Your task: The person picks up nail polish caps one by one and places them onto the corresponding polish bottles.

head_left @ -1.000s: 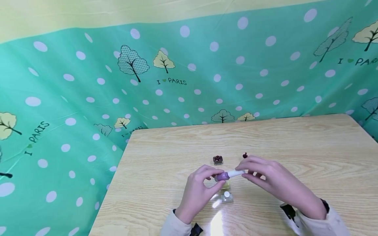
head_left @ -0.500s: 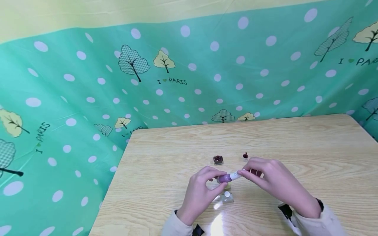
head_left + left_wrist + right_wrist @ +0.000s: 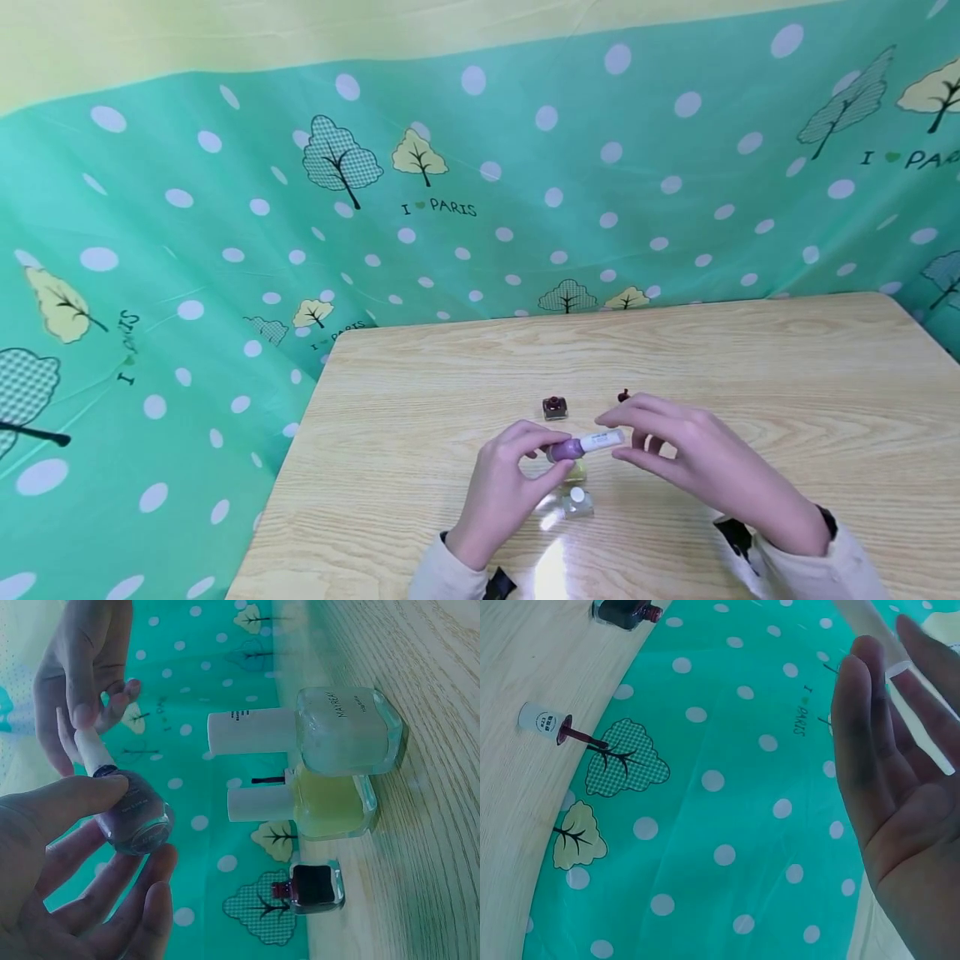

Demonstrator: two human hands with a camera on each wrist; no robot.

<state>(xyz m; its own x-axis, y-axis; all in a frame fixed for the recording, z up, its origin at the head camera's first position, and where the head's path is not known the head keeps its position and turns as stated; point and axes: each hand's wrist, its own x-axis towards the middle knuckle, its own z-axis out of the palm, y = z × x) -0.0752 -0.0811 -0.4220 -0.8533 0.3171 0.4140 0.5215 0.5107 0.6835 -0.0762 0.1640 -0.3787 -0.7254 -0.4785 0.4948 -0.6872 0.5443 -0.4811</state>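
My left hand point(image 3: 510, 487) pinches a small purple nail polish bottle point(image 3: 566, 450) between thumb and fingers, above the table. The bottle lies tilted, its white cap point(image 3: 602, 439) pointing right. Around the cap's free end, the thumb and fingers of my right hand point(image 3: 697, 450) are spread, with gaps beside the cap in the head view. From the left wrist, the polish bottle point(image 3: 139, 817) looks glossy and rounded, and a right fingertip overlaps the cap's end, so light contact is hard to tell. The right wrist view has the cap point(image 3: 874, 630) between the fingers.
Below my hands stand a clear polish bottle point(image 3: 349, 731) and a yellow one point(image 3: 330, 802), both white-capped. Farther back is an uncapped dark red bottle point(image 3: 554, 407). Its likely cap, with a dark red brush point(image 3: 544, 724), stands apart to the right. A green curtain point(image 3: 450, 250) hangs behind the table.
Half a second ago my right thumb and fingers pinched the cap's end; now they are spread off it, much as one second ago. My left hand keeps its pinch on the nail polish bottle.
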